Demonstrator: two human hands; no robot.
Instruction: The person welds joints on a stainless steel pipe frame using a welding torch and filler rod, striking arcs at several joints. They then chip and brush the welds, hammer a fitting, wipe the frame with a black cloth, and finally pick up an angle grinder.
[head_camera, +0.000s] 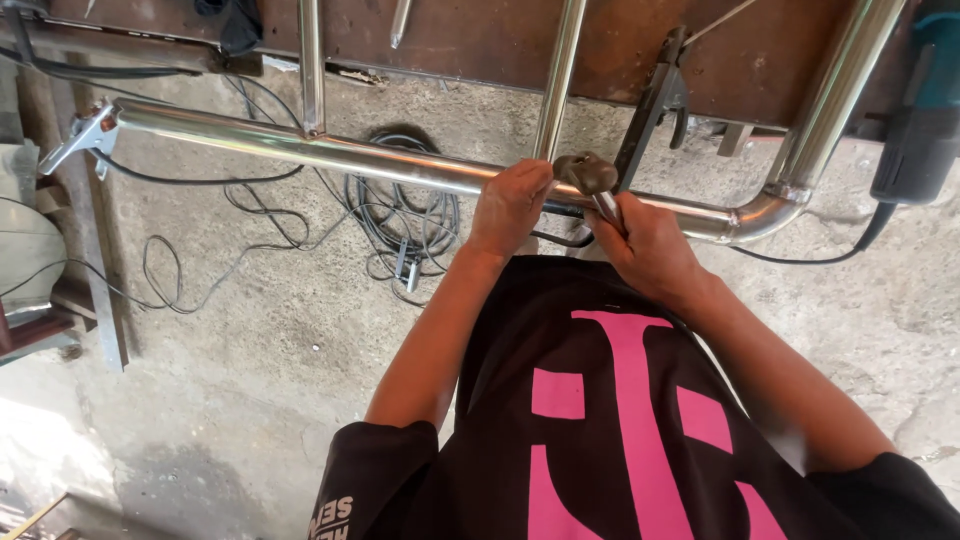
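A shiny steel tube frame (300, 150) runs across the view, with upright tubes joining it and a curved corner at the right. My left hand (508, 205) grips the horizontal tube near its middle. My right hand (645, 245) is closed around the metal shaft of a small hammer, whose worn brown head (587, 173) sits against the tube just right of my left hand. Below the hands I see my black shirt with pink lettering.
A black clamp (655, 100) hangs on the frame by a rusty brown workbench (480, 40). A teal power tool (925, 110) rests at the right edge. Coiled black cables (400, 215) lie on the concrete floor. A metal bracket (75, 135) caps the tube's left end.
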